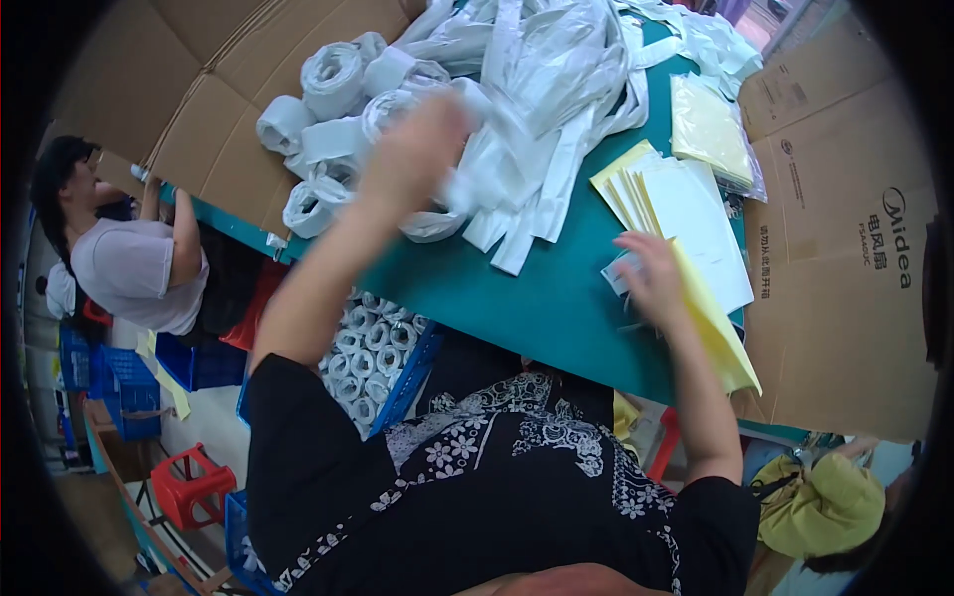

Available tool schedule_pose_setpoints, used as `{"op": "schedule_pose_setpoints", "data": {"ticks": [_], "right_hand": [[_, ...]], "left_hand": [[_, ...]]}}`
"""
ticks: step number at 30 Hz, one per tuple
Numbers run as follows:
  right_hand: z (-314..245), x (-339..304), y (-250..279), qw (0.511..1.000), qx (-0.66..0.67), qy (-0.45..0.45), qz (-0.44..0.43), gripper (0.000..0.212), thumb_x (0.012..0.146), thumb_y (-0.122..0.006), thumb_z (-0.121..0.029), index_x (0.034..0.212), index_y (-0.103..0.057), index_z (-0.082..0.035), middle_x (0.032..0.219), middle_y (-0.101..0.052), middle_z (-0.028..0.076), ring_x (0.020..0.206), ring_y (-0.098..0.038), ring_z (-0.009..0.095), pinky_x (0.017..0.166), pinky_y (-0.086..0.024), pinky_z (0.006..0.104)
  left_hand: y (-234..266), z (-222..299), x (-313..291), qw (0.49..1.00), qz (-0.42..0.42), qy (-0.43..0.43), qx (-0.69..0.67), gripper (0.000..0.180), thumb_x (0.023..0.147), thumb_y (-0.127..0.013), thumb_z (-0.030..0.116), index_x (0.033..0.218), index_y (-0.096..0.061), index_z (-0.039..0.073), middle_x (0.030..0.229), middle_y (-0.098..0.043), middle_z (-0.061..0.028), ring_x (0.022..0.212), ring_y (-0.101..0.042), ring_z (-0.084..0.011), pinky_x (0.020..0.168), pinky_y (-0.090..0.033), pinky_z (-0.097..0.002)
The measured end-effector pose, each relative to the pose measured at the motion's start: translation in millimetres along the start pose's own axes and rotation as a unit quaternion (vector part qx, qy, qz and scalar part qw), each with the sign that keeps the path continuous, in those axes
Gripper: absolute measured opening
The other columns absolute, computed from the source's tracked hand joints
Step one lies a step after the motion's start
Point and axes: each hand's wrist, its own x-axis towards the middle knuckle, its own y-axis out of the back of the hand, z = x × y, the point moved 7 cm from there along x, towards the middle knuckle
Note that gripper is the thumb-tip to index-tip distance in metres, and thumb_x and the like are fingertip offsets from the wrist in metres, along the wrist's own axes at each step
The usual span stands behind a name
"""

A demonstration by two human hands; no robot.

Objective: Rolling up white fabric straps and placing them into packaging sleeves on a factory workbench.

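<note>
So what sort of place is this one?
Probably a small workshop or packing floor: a green worktable heaped with white strips and rolls, a blue crate of finished rolls beneath it, flattened cardboard cartons, and another seated worker nearby.
</note>
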Motion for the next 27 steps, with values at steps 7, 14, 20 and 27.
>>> {"op": "schedule_pose_setpoints", "data": {"ticks": [7, 14, 20, 27], "right_hand": [[266, -5, 93, 0.624, 0.526, -0.368, 0.444, 0.021, 0.091, -0.05, -0.023, 0.086, -0.058, -0.004, 0.079, -0.059, 0.003, 0.066, -0.055, 0.012, 0.058, -0.046, 0.0256], [195, 65, 136, 0.955, -0.096, -0.203, 0.192, 0.021, 0.087, -0.053, -0.024, 0.085, -0.063, -0.007, 0.072, -0.062, 0.012, 0.06, -0.058, 0.023, 0.057, -0.046, 0.0321], [209, 46, 152, 0.889, 0.269, -0.272, 0.254, 0.024, 0.089, -0.055, -0.026, 0.089, -0.064, -0.003, 0.073, -0.061, 0.0, 0.059, -0.048, 0.004, 0.053, -0.039, 0.0186], [120, -53, 170, 0.931, -0.149, -0.33, 0.053, 0.025, 0.083, -0.061, -0.026, 0.092, -0.06, -0.003, 0.073, -0.063, 0.008, 0.062, -0.059, 0.019, 0.056, -0.046, 0.0308]], "left_hand": [[58, -192, 168, 0.974, 0.027, 0.097, 0.205, 0.023, 0.083, -0.058, 0.025, 0.095, -0.062, 0.006, 0.085, -0.064, -0.0157, 0.076, -0.062, -0.0321, 0.063, -0.046, -0.0405], [49, -181, 184, 0.927, 0.004, 0.007, 0.375, 0.024, 0.081, -0.06, 0.022, 0.099, -0.063, 0.005, 0.095, -0.063, -0.0173, 0.09, -0.06, -0.0325, 0.075, -0.048, -0.0411], [-134, 139, 72, 0.934, -0.14, -0.208, -0.256, 0.029, 0.078, -0.057, 0.004, 0.107, -0.058, 0.005, 0.105, -0.061, -0.012, 0.101, -0.057, -0.0271, 0.086, -0.044, -0.0336], [-251, 285, -25, 0.843, -0.217, -0.45, -0.2, 0.035, 0.076, -0.054, 0.008, 0.11, -0.054, 0.013, 0.099, -0.055, -0.0017, 0.107, -0.05, -0.0165, 0.107, -0.023, -0.0468]]}}
